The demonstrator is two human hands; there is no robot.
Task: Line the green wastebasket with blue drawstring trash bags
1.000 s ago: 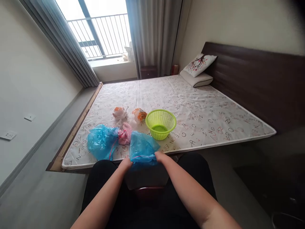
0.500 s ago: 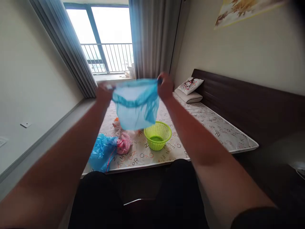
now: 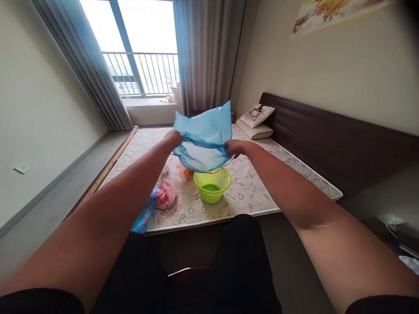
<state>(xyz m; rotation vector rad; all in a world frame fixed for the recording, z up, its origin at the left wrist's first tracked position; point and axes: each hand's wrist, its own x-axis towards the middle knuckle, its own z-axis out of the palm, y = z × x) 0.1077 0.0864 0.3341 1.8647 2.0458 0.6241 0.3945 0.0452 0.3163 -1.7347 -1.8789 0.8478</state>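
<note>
A thin blue plastic bag (image 3: 209,124) is stretched between my two hands, puffed out with its mouth facing me and downward. My left hand (image 3: 173,138) is closed on one side of its rim. On the other side, my right hand (image 3: 235,147) grips the rim too. Just below the bag stands a lime-green plastic basket (image 3: 212,194), upright on the mattress (image 3: 196,218); nothing shows inside it. Left of the basket lie a pink cloth (image 3: 166,194) and another blue plastic bag (image 3: 142,221), partly hidden by my left forearm.
Something orange in clear plastic (image 3: 186,171) lies behind the basket. Two pillows (image 3: 257,122) rest against the dark headboard (image 3: 327,131). Grey curtains (image 3: 209,56) flank a window with a railing (image 3: 144,74). My knees are at the mattress's front edge.
The blue bag has swung from hanging below my hands to billowing up and away above them. Both hands have come lower and closer together, still holding its rim.
</note>
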